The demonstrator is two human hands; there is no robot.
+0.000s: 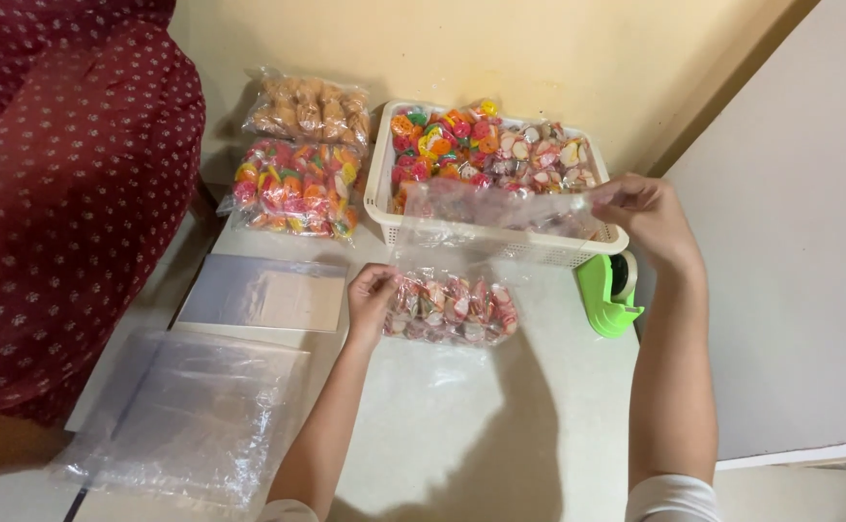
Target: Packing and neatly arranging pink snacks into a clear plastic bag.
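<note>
**Clear bag of sweets held open over the table**

Nearest us, a heap of crinkled clear plastic (186,416) lies at the table's (461,416) front left, with a flat stack of clear bags (266,293) just beyond it, both within easy reach of our left arm. Our left hand (372,300) pinches the lower left edge of a clear bag of wrapped sweets (454,307), fingers curled together on the film; the filled part rests on the table. Our right hand (647,215) is raised, fingertips pinching the bag's top corner, so the empty upper film stretches taut between both hands, in front of the basket. A green tape dispenser (608,293) stands just beside the right wrist. Behind, the white basket (381,188) holds loose wrapped sweets. Left of it lie a sealed bag of bright candies (292,188) and, against the wall, a bag of brown snacks (309,108). A person's patterned maroon garment (65,193) fills the left.
</note>
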